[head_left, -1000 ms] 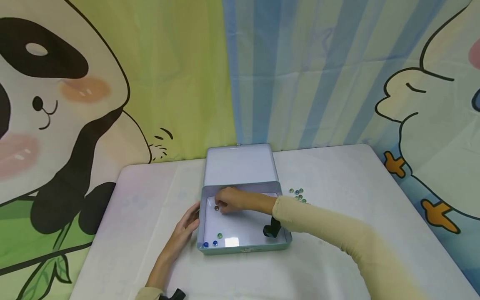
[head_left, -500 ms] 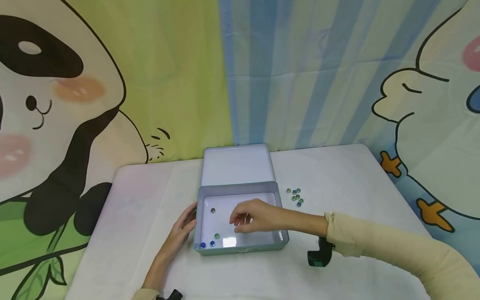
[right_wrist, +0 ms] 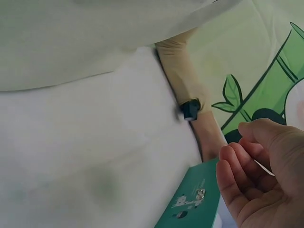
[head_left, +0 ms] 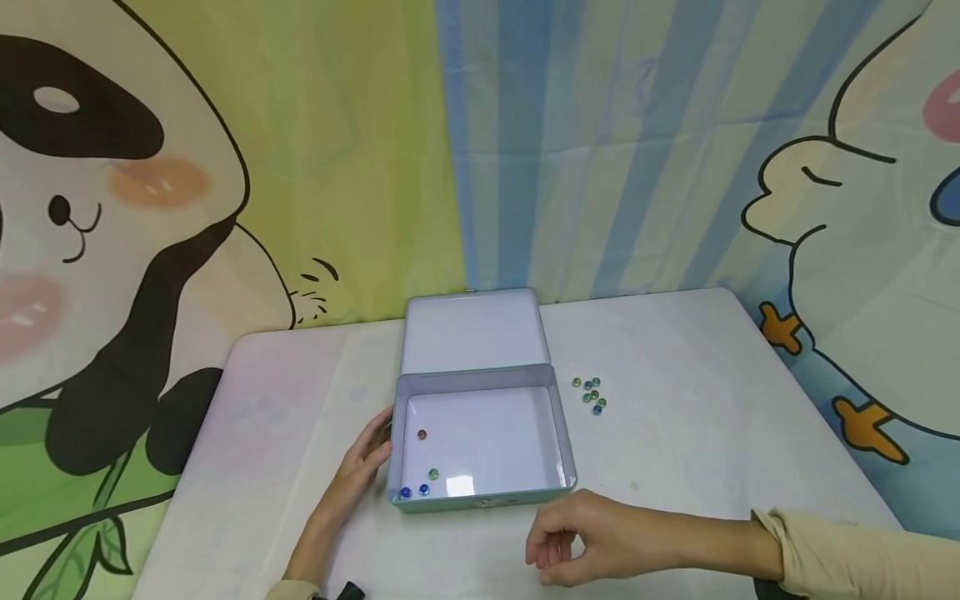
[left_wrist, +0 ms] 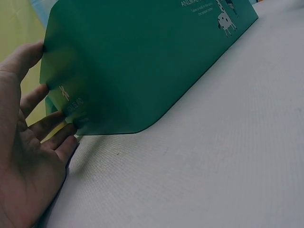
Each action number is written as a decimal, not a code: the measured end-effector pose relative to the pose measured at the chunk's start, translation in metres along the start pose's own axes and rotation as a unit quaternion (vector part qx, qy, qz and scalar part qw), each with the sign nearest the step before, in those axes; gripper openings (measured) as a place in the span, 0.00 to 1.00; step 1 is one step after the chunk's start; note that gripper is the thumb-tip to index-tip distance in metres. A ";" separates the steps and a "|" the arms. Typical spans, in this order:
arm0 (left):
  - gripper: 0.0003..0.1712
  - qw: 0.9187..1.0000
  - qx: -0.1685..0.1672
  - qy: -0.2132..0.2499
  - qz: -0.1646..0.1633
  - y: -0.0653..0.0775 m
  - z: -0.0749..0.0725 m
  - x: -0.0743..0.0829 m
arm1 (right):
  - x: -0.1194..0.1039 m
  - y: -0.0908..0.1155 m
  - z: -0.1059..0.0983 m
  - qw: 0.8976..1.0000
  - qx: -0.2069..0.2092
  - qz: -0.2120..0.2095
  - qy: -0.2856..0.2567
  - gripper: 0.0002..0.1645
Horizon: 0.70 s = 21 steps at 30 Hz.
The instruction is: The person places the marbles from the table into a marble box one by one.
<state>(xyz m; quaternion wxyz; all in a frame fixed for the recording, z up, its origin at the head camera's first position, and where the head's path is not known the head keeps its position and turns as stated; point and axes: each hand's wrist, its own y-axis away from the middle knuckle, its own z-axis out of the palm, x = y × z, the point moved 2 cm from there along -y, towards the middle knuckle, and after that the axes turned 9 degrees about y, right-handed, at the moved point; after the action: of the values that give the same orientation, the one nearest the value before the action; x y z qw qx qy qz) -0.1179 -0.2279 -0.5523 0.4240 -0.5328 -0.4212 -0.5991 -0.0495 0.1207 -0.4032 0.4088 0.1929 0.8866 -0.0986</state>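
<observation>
A green tin box with a white inside stands on the table, its lid folded back. On its floor lie a reddish-brown marble, a green marble and two blue marbles near the front left corner, one of them a blue marble. My left hand rests against the box's left side, its fingers spread on the green wall in the left wrist view. My right hand hovers in front of the box's right front corner. Its fingers hang loosely bent, with nothing seen between them in the right wrist view.
Several green and blue marbles lie in a loose group on the white table, right of the box. A printed curtain hangs behind the table's far edge.
My right hand has drawn back out of the box toward the front right. The reddish-brown marble has rolled slightly toward the front. My left hand stays at the box's side.
</observation>
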 end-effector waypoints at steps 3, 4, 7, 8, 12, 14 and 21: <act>0.32 1.000 0.000 -0.003 -0.001 0.000 -0.001 0.000 | 0.001 0.010 0.000 1.000 0.008 0.007 -0.004 0.04; 0.32 1.000 0.001 -0.004 -0.002 0.000 -0.001 0.000 | 0.001 0.013 0.000 1.000 0.010 0.011 -0.007 0.04; 0.32 1.000 0.003 -0.004 -0.003 0.000 0.000 0.000 | 0.002 0.021 0.000 1.000 0.016 0.016 -0.016 0.04; 0.32 1.000 0.004 -0.006 -0.004 0.000 0.000 0.000 | 0.002 0.023 0.000 1.000 0.019 0.015 -0.015 0.04; 0.32 1.000 0.008 -0.010 -0.009 0.000 0.000 0.000 | 0.007 0.031 -0.003 0.999 0.028 0.034 -0.027 0.04; 0.32 1.000 0.010 -0.009 -0.011 0.000 0.001 0.001 | 0.010 0.035 -0.005 0.998 0.034 0.049 -0.034 0.04; 0.32 1.000 0.008 -0.001 -0.006 0.000 0.001 0.003 | 0.019 0.047 -0.022 0.993 0.079 0.071 -0.057 0.05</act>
<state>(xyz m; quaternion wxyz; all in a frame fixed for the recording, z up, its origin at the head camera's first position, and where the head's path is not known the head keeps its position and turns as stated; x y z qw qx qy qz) -0.1178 -0.2271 -0.5495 0.4239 -0.5279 -0.4296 -0.5976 -0.0554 0.1755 -0.4042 0.4478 0.2809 0.8355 -0.1500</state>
